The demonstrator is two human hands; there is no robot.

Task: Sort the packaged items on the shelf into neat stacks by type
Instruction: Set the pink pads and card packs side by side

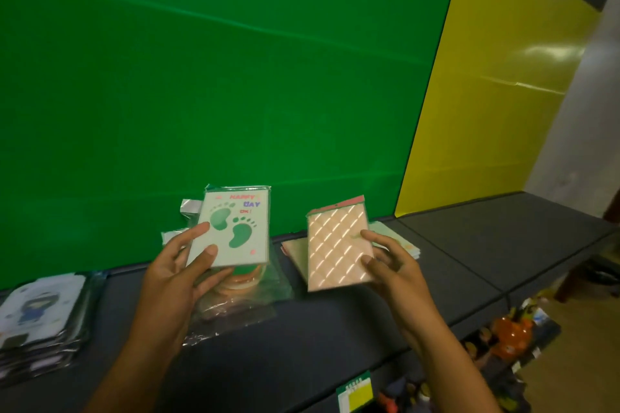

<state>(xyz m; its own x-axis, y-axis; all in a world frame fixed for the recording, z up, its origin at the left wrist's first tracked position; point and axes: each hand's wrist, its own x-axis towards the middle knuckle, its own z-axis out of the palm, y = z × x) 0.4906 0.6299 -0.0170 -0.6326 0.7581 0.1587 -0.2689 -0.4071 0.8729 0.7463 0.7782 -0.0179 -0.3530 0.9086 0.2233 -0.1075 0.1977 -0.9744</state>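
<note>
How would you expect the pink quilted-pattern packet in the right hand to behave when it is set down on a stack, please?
The pink quilted-pattern packet stays flat while the right hand pinches only one edge, so it is probably fairly stiff and light. Its glossy wrap reflects light in streaks, so it may slide off the matching pink packets on the shelf unless squared up.

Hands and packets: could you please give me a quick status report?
Left hand holds footprint packet. Right hand holds pink quilted packet. Both above shelf. Loose packets lie beneath; stack far left.
</note>
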